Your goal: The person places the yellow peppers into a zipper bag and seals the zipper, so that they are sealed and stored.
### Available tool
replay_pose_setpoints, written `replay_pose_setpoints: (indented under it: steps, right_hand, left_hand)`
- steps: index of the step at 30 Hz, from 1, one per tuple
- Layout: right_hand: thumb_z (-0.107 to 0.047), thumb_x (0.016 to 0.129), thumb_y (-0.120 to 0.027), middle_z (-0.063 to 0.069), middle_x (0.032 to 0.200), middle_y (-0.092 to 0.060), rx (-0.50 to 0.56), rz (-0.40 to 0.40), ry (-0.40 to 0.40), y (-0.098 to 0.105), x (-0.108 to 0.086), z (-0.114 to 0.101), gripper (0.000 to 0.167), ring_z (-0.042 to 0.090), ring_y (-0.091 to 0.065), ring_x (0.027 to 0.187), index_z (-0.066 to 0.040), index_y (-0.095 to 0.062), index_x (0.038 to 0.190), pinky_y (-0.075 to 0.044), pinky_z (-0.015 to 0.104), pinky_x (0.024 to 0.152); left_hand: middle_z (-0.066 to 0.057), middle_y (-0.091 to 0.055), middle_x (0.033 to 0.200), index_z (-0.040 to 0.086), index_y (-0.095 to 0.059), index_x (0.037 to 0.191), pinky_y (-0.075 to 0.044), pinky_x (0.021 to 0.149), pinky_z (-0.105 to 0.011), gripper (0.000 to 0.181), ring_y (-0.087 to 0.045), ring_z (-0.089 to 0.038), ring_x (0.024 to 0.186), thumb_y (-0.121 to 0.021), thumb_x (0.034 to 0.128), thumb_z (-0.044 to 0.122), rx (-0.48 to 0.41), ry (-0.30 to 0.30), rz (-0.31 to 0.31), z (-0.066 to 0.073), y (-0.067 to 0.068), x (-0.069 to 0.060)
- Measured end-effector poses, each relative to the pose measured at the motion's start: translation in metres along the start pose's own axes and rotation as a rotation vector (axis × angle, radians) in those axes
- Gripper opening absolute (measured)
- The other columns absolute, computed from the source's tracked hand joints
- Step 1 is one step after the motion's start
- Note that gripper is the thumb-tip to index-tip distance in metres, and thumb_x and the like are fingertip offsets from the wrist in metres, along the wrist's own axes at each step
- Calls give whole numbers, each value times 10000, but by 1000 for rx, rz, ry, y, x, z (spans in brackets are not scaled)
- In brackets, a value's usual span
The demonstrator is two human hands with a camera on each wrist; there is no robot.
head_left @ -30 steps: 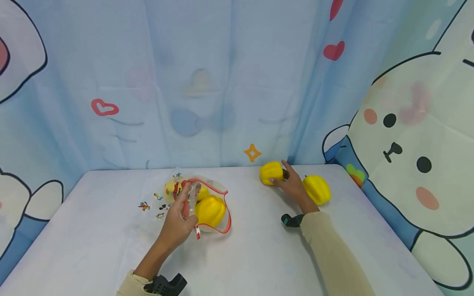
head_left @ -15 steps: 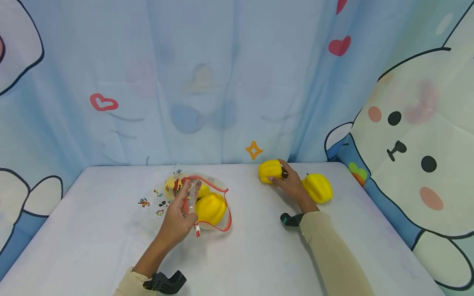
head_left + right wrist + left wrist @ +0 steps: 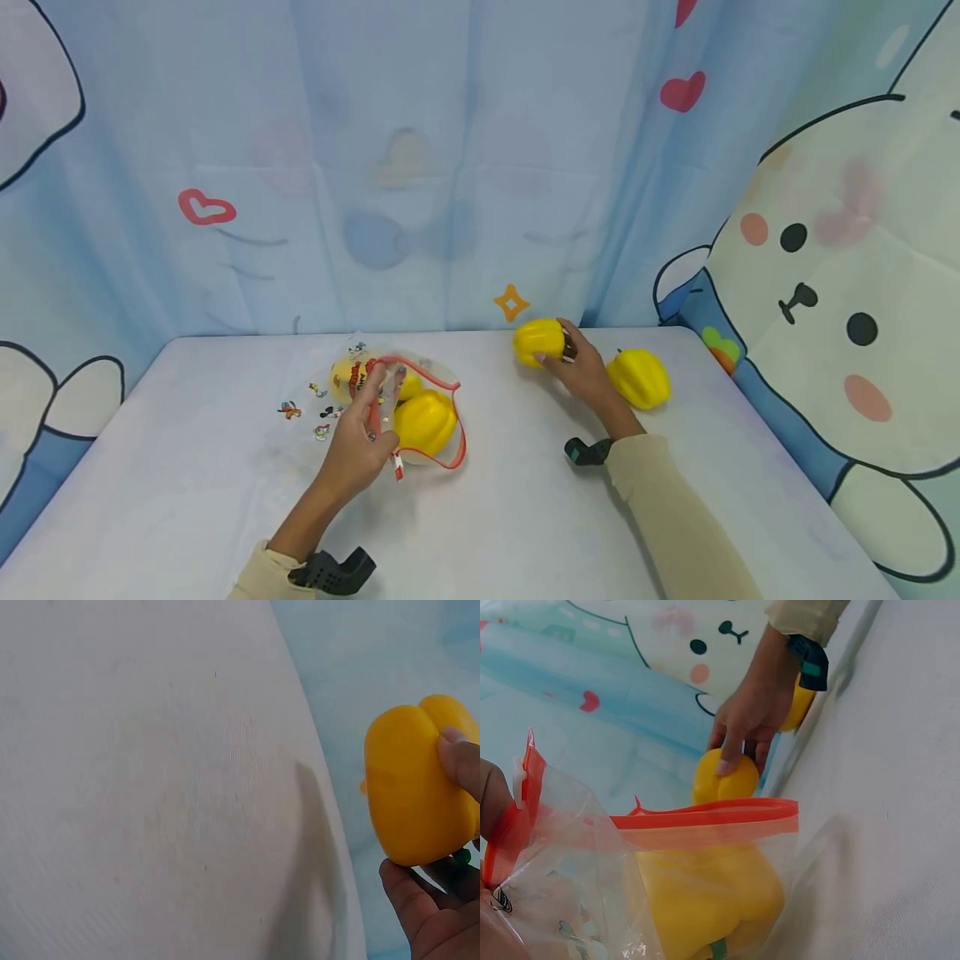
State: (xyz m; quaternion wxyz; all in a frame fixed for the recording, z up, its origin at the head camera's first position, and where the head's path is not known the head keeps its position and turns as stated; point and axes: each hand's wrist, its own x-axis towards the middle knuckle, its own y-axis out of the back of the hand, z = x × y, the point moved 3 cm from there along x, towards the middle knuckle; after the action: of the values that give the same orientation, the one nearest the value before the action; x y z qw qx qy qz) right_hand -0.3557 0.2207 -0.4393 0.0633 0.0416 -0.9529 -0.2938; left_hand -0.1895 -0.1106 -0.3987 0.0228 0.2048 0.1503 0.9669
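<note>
My left hand [image 3: 362,442] grips the edge of a clear zip bag [image 3: 455,442] with a red zip band and cartoon prints. The bag's mouth stands open toward the right. Inside it several yellow bell peppers [image 3: 424,422] lie together; in the left wrist view one bagged pepper [image 3: 705,900] shows a green stem. My right hand [image 3: 587,375] holds another yellow bell pepper [image 3: 538,342] between thumb and fingers, near the table's back edge. That held pepper [image 3: 416,787] fills the right side of the right wrist view.
One more yellow bell pepper [image 3: 640,379] lies on the white table [image 3: 495,533], just right of my right hand. Behind the table hangs a blue curtain [image 3: 420,267] with cartoon prints. Dark camera straps sit at both wrists.
My right hand has shifted slightly left with the pepper in its grip, and the pepper seems a little raised. The left hand and bag stay nearly still.
</note>
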Motion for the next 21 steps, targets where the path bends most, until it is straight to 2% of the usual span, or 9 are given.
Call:
replay_pose_setpoints:
  steps: [6,11,17,21]
  right_hand:
    - [-343,908,-675,173,1492,-379,75,-13,89,-9,-12,-16,803,350,-461,1280,-146,-234,1549,-444,451,1000]
    - [-300,903,-691,175,1460,-420,123,-47,159,-19,-23,-26,793,332,-503,1240,-108,-257,1538,-474,412,967]
    - [-251,896,-703,144,1414,-467,168,-75,185,-26,-38,-37,777,297,-531,1206,-106,-278,1529,-488,365,946]
    - [-247,900,-697,110,1386,-488,194,-92,205,-28,-51,-48,747,279,-533,1199,-136,-298,1522,-488,349,945]
  left_hand:
    - [-92,-235,1584,22,-212,1539,-326,1056,-314,844,-193,-232,1450,-525,774,-153,-5,16,3,0,0,-1]
    - [-86,-235,1585,18,-214,1537,-294,1071,-295,841,-196,-232,1450,-526,776,-156,0,16,3,0,0,-1]
    - [-78,-232,1586,26,-212,1540,-354,1044,-299,845,-199,-227,1449,-525,776,-154,-13,32,-1,1,0,0]
    - [-80,-232,1587,21,-211,1539,-317,1061,-292,846,-197,-232,1449,-525,774,-156,-13,30,-3,1,0,0]
